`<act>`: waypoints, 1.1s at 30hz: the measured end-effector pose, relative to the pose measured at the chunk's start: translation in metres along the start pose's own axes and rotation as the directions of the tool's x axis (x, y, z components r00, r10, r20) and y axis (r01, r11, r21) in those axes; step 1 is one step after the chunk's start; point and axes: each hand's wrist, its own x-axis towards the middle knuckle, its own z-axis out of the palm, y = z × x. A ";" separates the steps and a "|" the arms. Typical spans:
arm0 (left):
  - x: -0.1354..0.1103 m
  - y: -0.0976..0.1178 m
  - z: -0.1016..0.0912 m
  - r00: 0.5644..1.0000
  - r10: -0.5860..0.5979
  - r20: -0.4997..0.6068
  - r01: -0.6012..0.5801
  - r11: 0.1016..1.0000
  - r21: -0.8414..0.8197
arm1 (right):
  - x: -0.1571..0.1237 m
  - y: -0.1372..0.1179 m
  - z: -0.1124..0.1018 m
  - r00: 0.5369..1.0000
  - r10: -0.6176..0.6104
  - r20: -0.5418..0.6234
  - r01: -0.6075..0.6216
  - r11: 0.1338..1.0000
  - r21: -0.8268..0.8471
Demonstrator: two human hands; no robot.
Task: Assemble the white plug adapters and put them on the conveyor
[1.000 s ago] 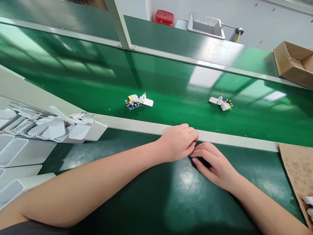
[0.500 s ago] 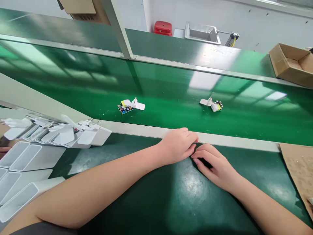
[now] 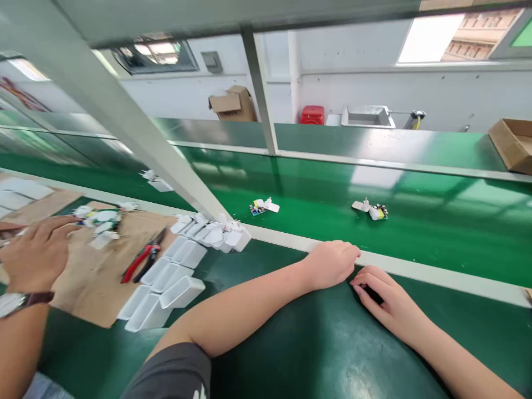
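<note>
My left hand (image 3: 332, 264) rests curled on the dark green bench, touching the grey rail of the conveyor. My right hand (image 3: 384, 299) lies beside it, fingers bent inward and fingertips meeting the left hand's; nothing shows in either. On the bright green conveyor belt (image 3: 436, 233) beyond lie two small charger assemblies with circuit boards, one (image 3: 264, 206) left of my hands and one (image 3: 371, 210) right ahead.
White charger housings (image 3: 166, 285) and plug caps (image 3: 211, 234) lie at my left. Red-handled pliers (image 3: 143, 260) rest on a cardboard sheet (image 3: 89, 282). A co-worker's hand (image 3: 39, 252) with a wristwatch works there. A slanted grey post (image 3: 124, 127) crosses the view. Cardboard box (image 3: 515, 141) far right.
The view has lifted and swung left, bringing in the co-worker's hand, pliers and cardboard sheet. My hands stay together on the bench. The two assemblies have drifted along the belt.
</note>
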 end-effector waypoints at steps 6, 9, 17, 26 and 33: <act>-0.056 0.031 -0.062 0.995 -0.095 -0.021 0.096 0.941 0.326 | 0.000 0.012 0.005 0.999 -0.048 -0.009 0.047 0.999 -0.016; -0.120 0.037 -0.110 0.938 -0.285 -0.198 0.347 0.811 0.472 | 0.001 0.012 0.005 1.000 -0.025 0.012 0.025 0.999 -0.024; -0.292 0.003 -0.136 0.793 -0.375 -0.479 0.608 0.469 0.640 | 0.009 0.003 0.008 0.999 -0.002 -0.054 0.001 1.000 -0.029; -0.328 -0.018 -0.112 0.834 -0.256 -0.488 0.542 0.540 0.644 | 0.071 0.029 -0.019 0.995 0.046 -0.090 -0.067 0.964 -0.257; -0.329 -0.028 -0.120 0.860 -0.214 -0.463 0.483 0.630 0.608 | 0.175 0.076 -0.059 0.966 0.221 -0.131 -0.254 0.894 -0.369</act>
